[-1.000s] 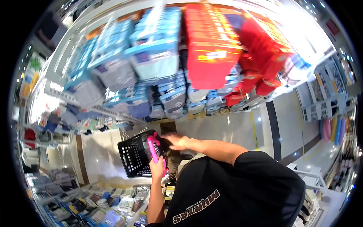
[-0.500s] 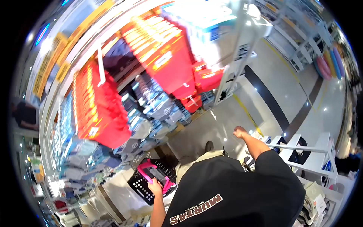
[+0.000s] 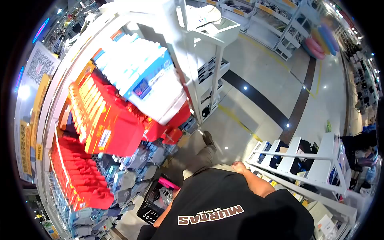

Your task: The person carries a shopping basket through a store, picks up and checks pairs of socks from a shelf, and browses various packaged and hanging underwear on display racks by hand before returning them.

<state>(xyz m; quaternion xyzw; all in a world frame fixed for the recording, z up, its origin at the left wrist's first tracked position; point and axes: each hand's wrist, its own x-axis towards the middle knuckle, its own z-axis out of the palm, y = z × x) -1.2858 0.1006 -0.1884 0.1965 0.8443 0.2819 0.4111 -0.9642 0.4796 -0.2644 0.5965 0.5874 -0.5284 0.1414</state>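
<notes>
- Basket [image 3: 148, 205]: low on the person's left, beside the hanging packs [image 3: 120, 136]; its pink handle [image 3: 169, 183] lies near the left hand [image 3: 175, 193].
- Right hand [image 3: 239, 167]: near the waist, beside the white rack [image 3: 294, 147]; nothing is seen in it, and its finger spread cannot be told.
- Carriage, as judged: best kept level and close to the leg, so that the rim does not snag the packs; the right elbow is best tucked in from the rack.
- Obscured: the shirt [image 3: 240, 202] covers most of the left hand, so its grip cannot be told; the basket's contents are indistinct.
</notes>
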